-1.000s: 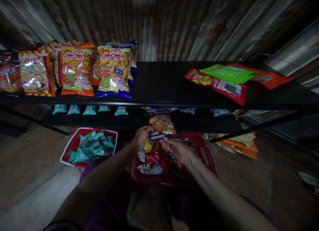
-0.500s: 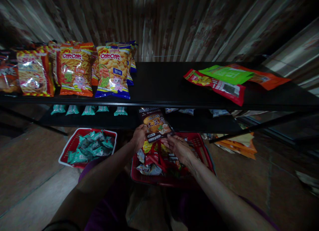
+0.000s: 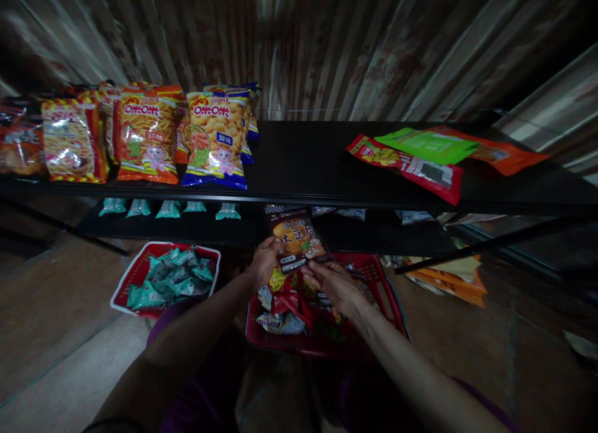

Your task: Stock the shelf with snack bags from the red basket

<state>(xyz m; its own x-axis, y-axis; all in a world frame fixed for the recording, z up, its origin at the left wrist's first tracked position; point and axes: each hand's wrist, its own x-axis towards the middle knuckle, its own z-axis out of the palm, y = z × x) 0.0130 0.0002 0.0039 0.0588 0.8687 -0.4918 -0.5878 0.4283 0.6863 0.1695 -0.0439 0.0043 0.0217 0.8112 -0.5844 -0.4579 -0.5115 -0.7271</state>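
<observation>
A brown bag of potato chips (image 3: pixel 295 237) is held between my two hands, just in front of the lower shelf (image 3: pixel 374 232). My left hand (image 3: pixel 266 258) is closed on its left edge. My right hand (image 3: pixel 334 282) pinches the bottom right corner of the bag. Beneath my hands stands a red basket (image 3: pixel 303 347) with several snack packets in it, among them a white and blue packet (image 3: pixel 280 324). My forearms and right hand hide part of its contents.
Several snack bags (image 3: pixel 217 140) stand on the upper shelf (image 3: pixel 299 162)'s left, and flat pouches (image 3: pixel 425 143) lie at its right. Several small teal packets (image 3: pixel 170 209) are on the lower shelf. A red and white basket (image 3: pixel 122 283) holds teal packets. Orange packaging (image 3: pixel 451 280) lies on the floor.
My right hand has moved slightly left and its fingers have closed on the bag's lower corner. The bag has shifted slightly, still in my left hand. The view has tilted a little.
</observation>
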